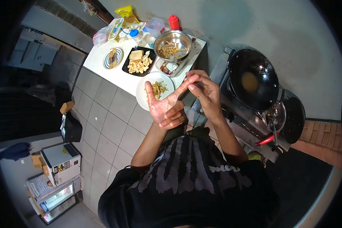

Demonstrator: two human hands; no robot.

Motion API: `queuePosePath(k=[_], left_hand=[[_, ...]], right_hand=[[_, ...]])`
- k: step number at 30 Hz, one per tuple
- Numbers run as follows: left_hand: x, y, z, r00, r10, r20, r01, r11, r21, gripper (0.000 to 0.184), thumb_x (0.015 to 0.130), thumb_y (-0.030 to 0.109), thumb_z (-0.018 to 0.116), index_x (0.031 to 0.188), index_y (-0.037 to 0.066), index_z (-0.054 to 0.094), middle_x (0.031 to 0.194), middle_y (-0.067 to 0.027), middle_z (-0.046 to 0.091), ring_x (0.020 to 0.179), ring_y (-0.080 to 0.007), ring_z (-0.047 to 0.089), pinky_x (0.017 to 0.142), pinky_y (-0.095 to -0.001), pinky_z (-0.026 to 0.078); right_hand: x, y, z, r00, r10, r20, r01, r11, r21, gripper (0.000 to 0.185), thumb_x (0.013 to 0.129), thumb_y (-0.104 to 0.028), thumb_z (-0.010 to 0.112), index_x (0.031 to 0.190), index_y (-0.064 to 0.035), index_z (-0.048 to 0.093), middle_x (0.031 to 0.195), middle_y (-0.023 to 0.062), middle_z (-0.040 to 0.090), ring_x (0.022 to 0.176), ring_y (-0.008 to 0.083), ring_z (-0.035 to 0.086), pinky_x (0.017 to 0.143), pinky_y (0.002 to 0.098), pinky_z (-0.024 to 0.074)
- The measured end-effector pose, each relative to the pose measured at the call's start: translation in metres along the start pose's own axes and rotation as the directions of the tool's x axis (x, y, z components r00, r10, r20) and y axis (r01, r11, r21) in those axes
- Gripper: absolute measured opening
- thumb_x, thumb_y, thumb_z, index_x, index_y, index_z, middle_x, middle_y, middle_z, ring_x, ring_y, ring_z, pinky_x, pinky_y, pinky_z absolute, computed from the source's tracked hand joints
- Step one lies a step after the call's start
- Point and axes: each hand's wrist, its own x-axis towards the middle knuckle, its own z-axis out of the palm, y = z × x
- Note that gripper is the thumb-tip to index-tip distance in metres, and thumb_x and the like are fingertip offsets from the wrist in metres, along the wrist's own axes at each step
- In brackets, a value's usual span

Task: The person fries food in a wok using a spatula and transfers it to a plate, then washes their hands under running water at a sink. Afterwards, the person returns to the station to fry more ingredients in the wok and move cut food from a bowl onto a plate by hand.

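My left hand (164, 109) is palm up with a shiny, wet-looking palm. Its thumb and index finger stretch apart, the other fingers curl inward, and it holds nothing. My right hand (209, 90) meets the left index finger near its tip, thumb and fingers closed around it. Behind my left hand, a white plate (142, 99) bears thin yellowish-brown strips (159, 89). Farther back stands a steel bowl (181, 35) with more strips. Beside it, a black tray (128, 70) holds pale cut pieces (140, 65) and a square tan slab (136, 55).
To the right, a black wok (260, 62) containing some brownish liquid sits on the stove. A red-handled utensil (268, 140) lies near a steel bowl and a dark round lid (295, 117). On the white table (98, 57) are a striped plate (119, 59), a red bottle (174, 22) and packages.
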Motion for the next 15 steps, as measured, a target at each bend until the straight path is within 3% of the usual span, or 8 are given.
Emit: queuePosePath(k=[3, 5, 15], left_hand=[[-0.002, -0.002, -0.003, 1.000, 0.022, -0.009, -0.022, 1.000, 0.005, 0.106, 0.078, 0.076, 0.038, 0.141, 0.016, -0.022, 0.072, -0.0124, 0.062, 0.044, -0.0186, 0.060, 0.052, -0.0273, 0.051], [-0.002, -0.001, -0.009, 0.998, -0.003, 0.069, 0.009, 0.996, -0.087, 0.112, 0.071, 0.084, 0.037, 0.143, 0.018, -0.018, 0.081, -0.0166, 0.059, 0.042, -0.0190, 0.055, 0.063, -0.0358, 0.051], [0.009, 0.007, -0.018, 0.999, -0.030, -0.020, 0.028, 0.996, -0.084, 0.112, 0.069, 0.087, 0.031, 0.145, 0.016, -0.012, 0.081, -0.0169, 0.058, 0.038, -0.0178, 0.050, 0.063, -0.0352, 0.050]], right_hand=[[-0.001, 0.003, 0.001, 0.999, -0.033, -0.027, 0.030, 0.995, -0.091, 0.015, 0.083, -0.004, 0.063, 0.097, -0.0001, 0.062, 0.113, 0.0076, 0.050, 0.103, 0.0128, 0.053, 0.084, 0.0251, 0.0432], [-0.001, 0.004, 0.001, 0.996, -0.075, -0.044, 0.070, 0.992, -0.107, 0.015, 0.083, -0.005, 0.064, 0.097, 0.0002, 0.063, 0.115, 0.0076, 0.049, 0.102, 0.0136, 0.053, 0.082, 0.0252, 0.0439], [0.006, 0.009, -0.007, 0.991, -0.070, -0.115, 0.062, 0.995, -0.077, 0.017, 0.078, 0.002, 0.062, 0.095, 0.0014, 0.062, 0.115, 0.0082, 0.049, 0.100, 0.0136, 0.055, 0.081, 0.0256, 0.0464]])
